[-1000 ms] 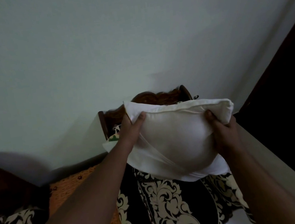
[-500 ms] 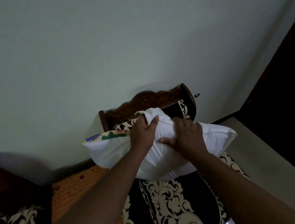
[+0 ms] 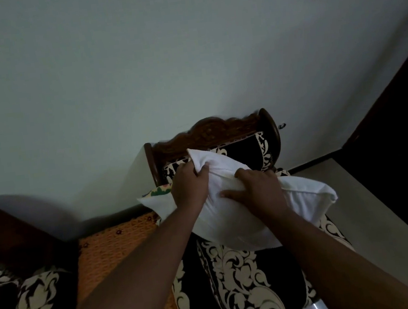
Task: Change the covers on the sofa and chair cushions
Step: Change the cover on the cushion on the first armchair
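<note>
A white cushion (image 3: 304,203) lies over the seat of a carved wooden chair (image 3: 220,129) upholstered in black with cream scrollwork. My left hand (image 3: 189,187) grips a raised flap of the cushion's white fabric at its upper left edge. My right hand (image 3: 256,189) presses down on the cushion's middle, fingers spread and pointing left. A floral patterned cloth (image 3: 160,191) peeks out at the cushion's left corner, mostly hidden under it.
An orange woven mat (image 3: 112,250) covers the floor left of the chair. A second piece of furniture with the same black and cream fabric (image 3: 34,308) stands at the lower left. A pale wall fills the background; a dark doorway (image 3: 402,145) is at the right.
The cushion came down from being held upright in both hands to lying on the chair. My right hand moved from its right edge to its middle; my left pulls up a fabric flap.
</note>
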The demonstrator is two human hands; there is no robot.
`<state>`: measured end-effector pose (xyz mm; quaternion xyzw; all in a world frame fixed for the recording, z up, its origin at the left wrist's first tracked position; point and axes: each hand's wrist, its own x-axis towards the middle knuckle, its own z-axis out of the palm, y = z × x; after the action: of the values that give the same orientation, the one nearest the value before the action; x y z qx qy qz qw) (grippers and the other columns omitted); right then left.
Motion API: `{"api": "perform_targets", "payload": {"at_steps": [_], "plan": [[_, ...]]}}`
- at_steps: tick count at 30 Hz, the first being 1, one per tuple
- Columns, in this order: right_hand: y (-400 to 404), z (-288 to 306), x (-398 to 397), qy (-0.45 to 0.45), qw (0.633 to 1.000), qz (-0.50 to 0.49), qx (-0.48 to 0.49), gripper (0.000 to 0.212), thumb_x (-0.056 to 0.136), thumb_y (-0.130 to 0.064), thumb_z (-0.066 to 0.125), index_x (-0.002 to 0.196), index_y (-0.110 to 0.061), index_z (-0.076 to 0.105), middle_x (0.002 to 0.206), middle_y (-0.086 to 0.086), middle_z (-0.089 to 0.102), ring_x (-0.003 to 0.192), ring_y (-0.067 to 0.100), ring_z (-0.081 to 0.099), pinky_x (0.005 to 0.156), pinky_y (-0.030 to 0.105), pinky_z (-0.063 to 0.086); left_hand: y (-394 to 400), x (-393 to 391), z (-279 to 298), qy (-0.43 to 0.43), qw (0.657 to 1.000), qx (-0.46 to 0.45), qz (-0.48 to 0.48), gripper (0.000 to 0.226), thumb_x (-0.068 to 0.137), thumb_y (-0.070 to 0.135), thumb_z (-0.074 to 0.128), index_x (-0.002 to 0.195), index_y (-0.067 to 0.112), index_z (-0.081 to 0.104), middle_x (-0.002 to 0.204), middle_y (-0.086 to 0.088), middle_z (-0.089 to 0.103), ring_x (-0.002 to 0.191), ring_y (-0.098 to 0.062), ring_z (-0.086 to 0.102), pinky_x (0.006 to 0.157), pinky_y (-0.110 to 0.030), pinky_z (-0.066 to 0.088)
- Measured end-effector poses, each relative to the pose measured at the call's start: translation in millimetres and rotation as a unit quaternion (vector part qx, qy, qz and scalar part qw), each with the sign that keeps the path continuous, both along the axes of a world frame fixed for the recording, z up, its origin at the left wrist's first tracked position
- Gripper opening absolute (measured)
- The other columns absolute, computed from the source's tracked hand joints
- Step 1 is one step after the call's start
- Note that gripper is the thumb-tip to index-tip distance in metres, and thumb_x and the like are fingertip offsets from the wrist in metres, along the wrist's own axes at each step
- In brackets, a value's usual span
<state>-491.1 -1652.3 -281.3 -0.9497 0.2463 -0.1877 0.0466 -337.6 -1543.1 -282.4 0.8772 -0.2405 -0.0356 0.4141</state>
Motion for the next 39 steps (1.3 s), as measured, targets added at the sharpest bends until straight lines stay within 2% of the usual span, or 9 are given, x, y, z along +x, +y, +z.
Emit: {"api": "perform_targets", "payload": {"at_steps": [5,10,14,20,25,28,32,35,39], "plan": [[-3,-13,-3,-0.009,0.997,0.040,-0.071,0.029,0.096,-0.046,0.060,0.083,-0.020,0.063,0.086,-0.001,0.058,0.078,0.025,0.058,0.069,0.038,0.045,-1,8,-8,0.092,0.995,0.006,0.036,0.032,0.100,0.042,0.057,0.082,0.016,0.062,0.076,0.004,0.058,0.084,-0.027,0.064,0.063,-0.032,0.037],[-5,-22,-18,-0.088,0.993,0.053,-0.057,0.028,0.096,-0.039,0.058,0.084,-0.013,0.060,0.099,0.008,0.061,0.085,0.030,0.058,0.068,0.040,0.050,-6,19,-11,0.126,0.989,0.050,0.064,0.036,0.100,0.044,0.051,0.112,0.014,0.067,0.117,-0.008,0.068,0.110,-0.033,0.062,0.084,-0.038,0.045],[-11,-9,-36,-0.123,0.992,0.001,0.014,0.034,0.099,-0.040,0.053,0.083,-0.011,0.059,0.101,0.006,0.060,0.079,0.026,0.058,0.058,0.031,0.046,0,40,-24,0.184,0.975,0.097,0.080,0.049,0.099,0.050,0.049,0.129,0.013,0.063,0.125,-0.012,0.066,0.111,-0.035,0.062,0.091,-0.042,0.050],[-55,1,-67,-0.164,0.972,-0.101,0.131,0.029,0.102,-0.039,0.054,0.083,-0.018,0.053,0.094,-0.007,0.051,0.075,0.011,0.048,0.061,0.035,0.046,31,61,-61,0.275,0.956,0.079,0.069,0.053,0.101,0.045,0.053,0.134,0.004,0.058,0.123,-0.020,0.066,0.105,-0.036,0.065,0.094,-0.043,0.055],[-68,-5,-73,-0.182,0.964,-0.111,0.156,0.030,0.101,-0.035,0.057,0.079,-0.014,0.054,0.078,-0.004,0.050,0.070,0.012,0.044,0.061,0.036,0.044,40,49,-63,0.239,0.964,0.096,0.065,0.061,0.106,0.043,0.045,0.150,0.001,0.039,0.148,-0.023,0.048,0.132,-0.039,0.051,0.106,-0.041,0.043],[-72,-20,-85,-0.193,0.954,-0.135,0.188,0.024,0.102,-0.037,0.056,0.090,-0.017,0.062,0.081,-0.004,0.058,0.073,0.010,0.048,0.063,0.033,0.042,49,50,-65,0.213,0.970,0.099,0.063,0.061,0.105,0.045,0.048,0.149,0.002,0.041,0.147,-0.022,0.051,0.133,-0.039,0.051,0.109,-0.044,0.042],[-82,-48,-97,-0.180,0.949,-0.153,0.208,0.037,0.100,-0.050,0.049,0.091,-0.016,0.062,0.079,0.000,0.062,0.072,0.019,0.055,0.062,0.033,0.043,54,45,-63,0.221,0.967,0.097,0.080,0.068,0.105,0.044,0.050,0.154,0.000,0.033,0.154,-0.022,0.043,0.138,-0.038,0.045,0.109,-0.041,0.040],[-90,-66,-93,-0.156,0.954,-0.135,0.216,0.035,0.102,-0.043,0.053,0.085,-0.013,0.060,0.076,0.000,0.059,0.071,0.021,0.056,0.062,0.035,0.045,53,40,-66,0.195,0.972,0.094,0.089,0.061,0.104,0.045,0.051,0.147,0.002,0.045,0.144,-0.021,0.054,0.129,-0.038,0.054,0.103,-0.041,0.045],[-97,-85,-84,-0.112,0.961,-0.116,0.226,0.030,0.101,-0.037,0.057,0.079,-0.018,0.055,0.075,-0.006,0.053,0.071,0.018,0.052,0.062,0.032,0.034,54,32,-70,0.150,0.980,0.079,0.100,0.052,0.102,0.047,0.054,0.135,0.007,0.059,0.130,-0.016,0.065,0.118,-0.035,0.062,0.100,-0.043,0.050]]}}
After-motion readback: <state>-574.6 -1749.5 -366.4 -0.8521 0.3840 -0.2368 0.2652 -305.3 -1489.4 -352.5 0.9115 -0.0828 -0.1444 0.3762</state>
